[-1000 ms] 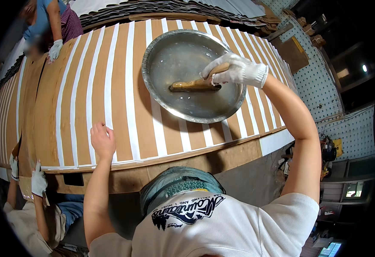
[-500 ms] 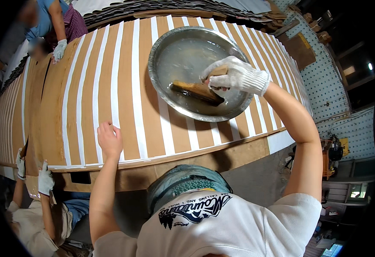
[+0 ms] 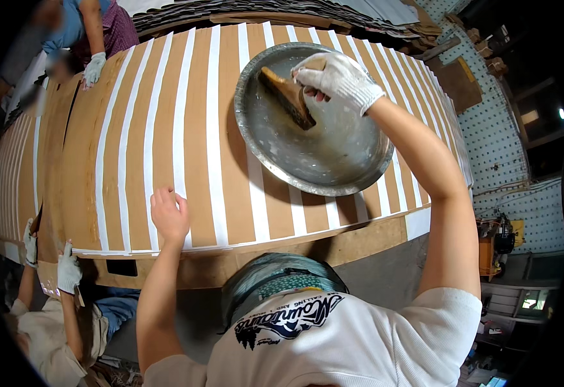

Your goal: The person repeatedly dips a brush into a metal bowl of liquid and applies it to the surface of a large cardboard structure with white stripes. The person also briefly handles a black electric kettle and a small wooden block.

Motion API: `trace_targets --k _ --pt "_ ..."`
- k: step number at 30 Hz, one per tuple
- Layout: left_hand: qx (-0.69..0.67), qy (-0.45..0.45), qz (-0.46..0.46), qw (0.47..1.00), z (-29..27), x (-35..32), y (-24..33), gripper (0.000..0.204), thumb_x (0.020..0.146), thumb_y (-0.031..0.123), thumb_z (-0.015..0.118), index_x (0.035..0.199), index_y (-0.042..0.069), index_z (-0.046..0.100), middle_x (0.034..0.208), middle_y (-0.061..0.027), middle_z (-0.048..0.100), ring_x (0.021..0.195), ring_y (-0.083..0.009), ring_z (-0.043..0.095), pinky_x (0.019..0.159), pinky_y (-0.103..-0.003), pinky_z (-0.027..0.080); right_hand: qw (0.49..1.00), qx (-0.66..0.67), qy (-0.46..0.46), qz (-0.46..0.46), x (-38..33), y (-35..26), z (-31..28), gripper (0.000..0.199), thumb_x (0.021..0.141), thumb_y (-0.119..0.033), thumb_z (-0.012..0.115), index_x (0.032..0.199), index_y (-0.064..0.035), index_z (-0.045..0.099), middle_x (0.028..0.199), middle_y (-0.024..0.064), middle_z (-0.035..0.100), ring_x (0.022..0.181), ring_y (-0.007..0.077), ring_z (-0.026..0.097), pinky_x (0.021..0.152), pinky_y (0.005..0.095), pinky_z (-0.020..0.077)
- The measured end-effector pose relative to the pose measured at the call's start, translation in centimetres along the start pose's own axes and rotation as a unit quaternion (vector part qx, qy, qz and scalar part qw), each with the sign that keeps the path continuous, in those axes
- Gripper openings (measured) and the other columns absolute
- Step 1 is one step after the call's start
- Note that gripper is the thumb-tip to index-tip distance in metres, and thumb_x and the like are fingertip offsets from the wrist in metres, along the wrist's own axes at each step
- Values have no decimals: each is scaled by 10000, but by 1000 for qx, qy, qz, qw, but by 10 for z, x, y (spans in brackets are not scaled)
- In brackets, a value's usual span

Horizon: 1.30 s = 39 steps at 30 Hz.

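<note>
Wide wooden-handled brush [image 3: 287, 97] is clenched in the white-gloved right hand [image 3: 335, 79], tilted inside the round shallow metal basin [image 3: 333, 169] resting on brown cardboard sheet with white strips [image 3: 185, 138]; bare left hand [image 3: 169, 216] is laid flat, grasping nothing; drips risked onto strips if the loaded brush is lifted carelessly; basin judged liable to slide.

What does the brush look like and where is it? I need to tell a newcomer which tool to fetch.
Find the long brown board with white stripes; on its right part sits a round, shallow metal basin. Inside the basin, the gloved right hand grips a wide, flat brush by its upper end. It is the only brown tool inside the grey basin.
</note>
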<state>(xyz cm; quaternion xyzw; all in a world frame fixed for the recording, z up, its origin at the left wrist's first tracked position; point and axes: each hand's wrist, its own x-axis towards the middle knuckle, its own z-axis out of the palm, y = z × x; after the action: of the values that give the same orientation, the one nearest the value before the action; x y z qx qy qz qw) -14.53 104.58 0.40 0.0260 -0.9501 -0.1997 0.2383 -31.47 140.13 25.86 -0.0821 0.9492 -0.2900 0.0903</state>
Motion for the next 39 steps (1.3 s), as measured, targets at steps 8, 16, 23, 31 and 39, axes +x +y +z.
trace_targets --k 8,16,23,31,39 --pt "0 -10 -4 1000 1 0 -1 202 861 60 580 1052 -3 571 1020 -168 604 973 -374 566 827 -471 464 988 -147 30 -27 13 54 -47 355 909 -449 648 1107 -177 760 813 100 725 690 186 690 662 347 569" --pt "4 -21 -4 1000 -3 1 6 180 915 94 548 1055 -21 556 1019 -182 593 979 -382 555 840 -480 449 980 -190 64 -19 -39 102 -63 330 901 -429 648 1095 -193 772 1006 186 724 938 331 697 866 414 554" --pt "11 -20 4 1000 -4 1 7 182 918 97 550 1054 -24 553 1015 -182 587 979 -385 552 837 -485 446 985 67 77 139 -85 123 -48 349 887 -313 671 1027 -5 758 786 52 703 643 86 642 614 256 544" --pt "26 -6 2 1000 -1 0 5 174 889 96 569 1029 -6 569 1028 -151 598 975 -359 563 819 -476 468 941 252 122 191 -115 121 -19 279 890 -272 695 966 -11 759 713 73 696 571 118 640 559 243 535" --pt "32 0 23 999 0 -3 -1 178 890 97 565 1028 -15 558 1010 -172 585 953 -376 553 820 -485 460 906 381 177 58 -145 89 -33 286 951 -235 674 1138 -22 714 805 65 717 660 105 659 630 236 549"
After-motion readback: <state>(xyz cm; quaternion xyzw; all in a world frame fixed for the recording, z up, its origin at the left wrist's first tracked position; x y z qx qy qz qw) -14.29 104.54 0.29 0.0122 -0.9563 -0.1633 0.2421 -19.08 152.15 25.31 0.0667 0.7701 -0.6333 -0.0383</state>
